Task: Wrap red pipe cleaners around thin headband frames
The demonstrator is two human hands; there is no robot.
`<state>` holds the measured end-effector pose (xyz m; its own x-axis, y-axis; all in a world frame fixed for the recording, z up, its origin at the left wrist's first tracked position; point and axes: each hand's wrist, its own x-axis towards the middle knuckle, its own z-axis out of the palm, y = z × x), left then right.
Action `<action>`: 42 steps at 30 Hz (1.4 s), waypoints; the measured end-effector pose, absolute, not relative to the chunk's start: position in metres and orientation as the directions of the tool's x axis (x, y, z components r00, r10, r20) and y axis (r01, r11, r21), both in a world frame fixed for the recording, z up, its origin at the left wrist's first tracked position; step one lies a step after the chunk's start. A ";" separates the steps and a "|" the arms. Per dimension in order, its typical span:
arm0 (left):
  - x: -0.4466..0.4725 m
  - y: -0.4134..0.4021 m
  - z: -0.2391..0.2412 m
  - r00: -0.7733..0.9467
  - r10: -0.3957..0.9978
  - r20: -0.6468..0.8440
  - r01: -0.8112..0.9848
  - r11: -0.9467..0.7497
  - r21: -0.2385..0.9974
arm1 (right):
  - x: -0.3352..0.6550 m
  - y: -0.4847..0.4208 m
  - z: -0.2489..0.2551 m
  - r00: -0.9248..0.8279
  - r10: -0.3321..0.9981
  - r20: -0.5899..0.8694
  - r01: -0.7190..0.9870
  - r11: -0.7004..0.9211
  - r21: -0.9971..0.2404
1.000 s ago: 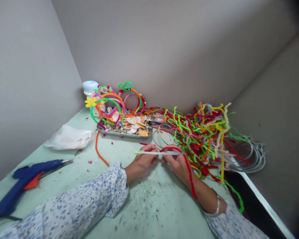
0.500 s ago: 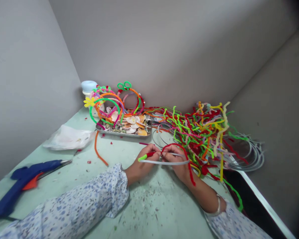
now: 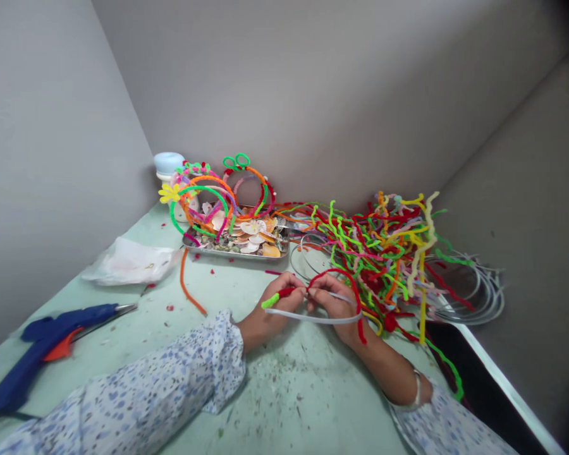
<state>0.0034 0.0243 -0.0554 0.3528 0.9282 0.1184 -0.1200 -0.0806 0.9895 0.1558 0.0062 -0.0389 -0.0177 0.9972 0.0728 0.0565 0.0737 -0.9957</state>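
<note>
My left hand (image 3: 270, 309) pinches one end of a thin white headband (image 3: 313, 317), where green and red pipe cleaner is wound round its tip. My right hand (image 3: 334, 303) grips the same headband a little to the right and holds a red pipe cleaner (image 3: 348, 284), which arcs above my fingers and hangs down past my wrist. Both hands rest low over the pale green table (image 3: 275, 385), fingers closed.
A tangled heap of coloured pipe cleaners (image 3: 384, 246) lies right of my hands, with bare white headbands (image 3: 474, 297) behind it. At the back stands a metal tray of shells (image 3: 239, 243) with decorated headbands (image 3: 208, 196). A blue glue gun (image 3: 47, 341) and a plastic bag (image 3: 128, 262) lie left.
The headband has turned from lying straight across to bowing downward, its green-wrapped tip now showing at the left. The red pipe cleaner's loop has swung up over my right hand.
</note>
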 end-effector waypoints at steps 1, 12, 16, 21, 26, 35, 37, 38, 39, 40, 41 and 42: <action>0.003 0.024 -0.054 0.369 0.922 0.121 -0.122 -0.081 0.989 | 0.155 0.006 -0.038 -0.009 0.998 0.066 0.064 0.066 -0.996; 0.002 0.018 -0.046 0.392 0.915 0.095 -0.135 -0.045 0.990 | 0.153 0.007 -0.040 0.031 0.998 0.054 0.110 0.050 -0.993; 0.005 0.027 -0.052 0.351 0.936 -0.040 -0.179 0.109 0.978 | 0.155 0.005 -0.042 0.042 0.979 0.200 0.196 0.189 -0.962; 0.008 0.032 -0.051 0.354 0.922 -0.156 -0.181 0.231 0.956 | 0.157 0.006 -0.043 -0.035 0.964 0.263 0.300 0.261 -0.917; 0.004 0.030 -0.053 0.346 0.928 -0.135 -0.158 0.199 0.967 | 0.158 0.009 -0.049 0.006 0.945 0.327 0.401 0.297 -0.867; 0.005 0.035 -0.061 0.354 0.931 -0.093 -0.186 0.167 0.968 | 0.162 0.008 -0.046 -0.060 0.917 0.395 0.509 0.368 -0.778; 0.005 0.034 -0.058 0.357 0.930 -0.086 -0.193 0.164 0.967 | 0.162 0.008 -0.046 -0.071 0.904 0.422 0.518 0.395 -0.759; 0.005 0.034 -0.056 0.358 0.930 -0.083 -0.197 0.162 0.967 | 0.163 0.008 -0.046 -0.079 0.899 0.430 0.523 0.405 -0.750; 0.005 0.033 -0.054 0.360 0.930 -0.078 -0.200 0.159 0.967 | 0.163 0.008 -0.046 -0.085 0.897 0.433 0.528 0.409 -0.744; 0.005 0.032 -0.053 0.367 0.927 -0.077 -0.200 0.159 0.967 | 0.163 0.008 -0.045 -0.090 0.899 0.430 0.536 0.407 -0.740; 0.004 0.031 -0.051 0.370 0.926 -0.073 -0.201 0.156 0.967 | 0.163 0.008 -0.044 -0.093 0.902 0.423 0.544 0.401 -0.737; 0.005 0.031 -0.050 0.366 0.928 -0.072 -0.202 0.154 0.967 | 0.163 0.007 -0.043 -0.096 0.905 0.415 0.552 0.396 -0.734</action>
